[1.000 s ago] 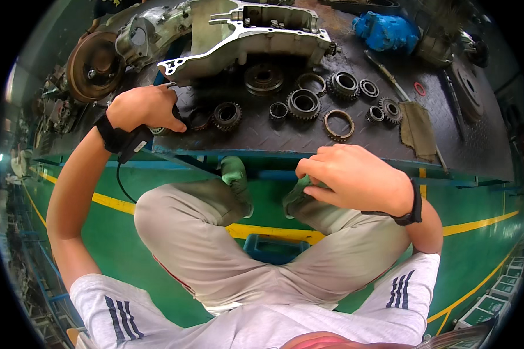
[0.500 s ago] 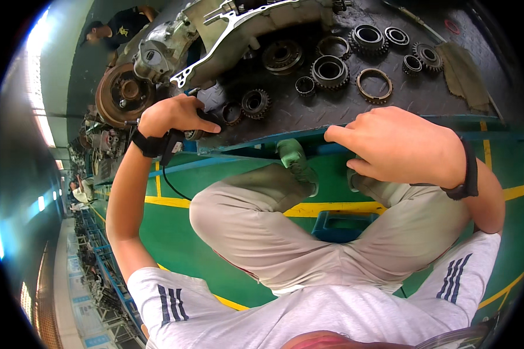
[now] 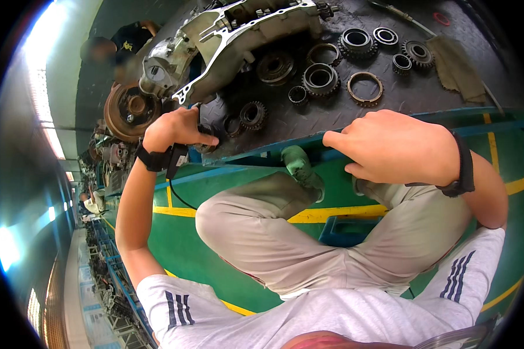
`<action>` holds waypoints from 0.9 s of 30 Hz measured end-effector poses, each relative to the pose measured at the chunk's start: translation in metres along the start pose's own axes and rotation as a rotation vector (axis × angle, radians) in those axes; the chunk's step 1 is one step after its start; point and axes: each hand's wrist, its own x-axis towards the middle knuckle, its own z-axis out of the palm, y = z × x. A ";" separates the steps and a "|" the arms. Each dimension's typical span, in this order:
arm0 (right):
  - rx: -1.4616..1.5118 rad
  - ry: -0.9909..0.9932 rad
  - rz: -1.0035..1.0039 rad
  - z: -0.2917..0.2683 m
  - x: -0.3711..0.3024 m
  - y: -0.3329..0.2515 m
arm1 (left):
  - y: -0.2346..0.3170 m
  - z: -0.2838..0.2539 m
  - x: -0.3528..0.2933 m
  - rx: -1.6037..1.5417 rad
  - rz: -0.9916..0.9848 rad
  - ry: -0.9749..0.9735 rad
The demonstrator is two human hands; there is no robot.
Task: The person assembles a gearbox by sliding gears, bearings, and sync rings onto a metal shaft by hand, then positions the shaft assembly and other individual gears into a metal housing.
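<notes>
The likeliest trouble is a drop: the dark round part point(image 3: 206, 130) lies by the left hand point(image 3: 183, 131) near the front corner of the bench point(image 3: 297, 129), so a nudge toward six o'clock could tip it over the edge. The cord point(image 3: 179, 199) below that wrist might snag. A sweep toward three o'clock could knock the dark ring point(image 3: 227, 126) and, just beside it, the gear point(image 3: 253, 115). The left hand, at ten o'clock in the view, is knuckles up, thumb pointing to three; whether it grips the part I cannot tell. The right hand point(image 3: 399, 148), nearly at three o'clock, hovers loosely bent, thumb apart, nothing visibly held.
</notes>
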 end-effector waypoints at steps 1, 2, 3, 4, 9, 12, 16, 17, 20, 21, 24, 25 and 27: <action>-0.003 -0.013 0.009 0.000 -0.001 0.000 | 0.002 -0.003 -0.002 0.017 -0.031 0.037; -0.006 -0.025 0.018 0.000 -0.002 0.000 | 0.005 -0.004 -0.001 0.054 -0.046 0.002; -0.002 -0.022 0.012 0.001 -0.003 0.000 | 0.007 -0.004 -0.003 0.057 -0.051 -0.002; -0.001 -0.018 0.020 0.001 -0.005 -0.001 | 0.008 -0.003 -0.005 0.091 -0.039 -0.023; -0.009 -0.047 0.050 0.003 -0.004 -0.002 | 0.004 -0.002 -0.020 0.075 0.008 0.011; -0.015 -0.035 0.018 0.004 -0.008 0.001 | -0.008 0.004 -0.019 0.006 0.005 0.011; -0.024 -0.040 0.052 0.002 -0.006 0.004 | -0.009 -0.001 -0.016 -0.059 0.001 0.031; -0.029 -0.062 0.071 0.001 -0.004 0.005 | -0.007 -0.004 -0.018 -0.107 -0.040 -0.014; 0.008 -0.029 0.012 0.006 -0.002 0.009 | -0.027 -0.001 -0.029 0.065 0.098 0.113; 0.012 -0.022 0.014 0.008 -0.002 0.010 | -0.023 -0.002 -0.031 0.034 0.111 0.105; 0.011 -0.003 0.006 0.009 -0.001 0.011 | -0.020 -0.013 -0.044 -0.049 0.096 0.083; 0.012 0.012 0.014 0.007 0.000 0.012 | -0.020 -0.012 -0.047 -0.102 0.080 0.097; 0.005 0.032 0.025 0.000 -0.004 0.012 | -0.041 -0.001 -0.050 -0.242 0.136 0.134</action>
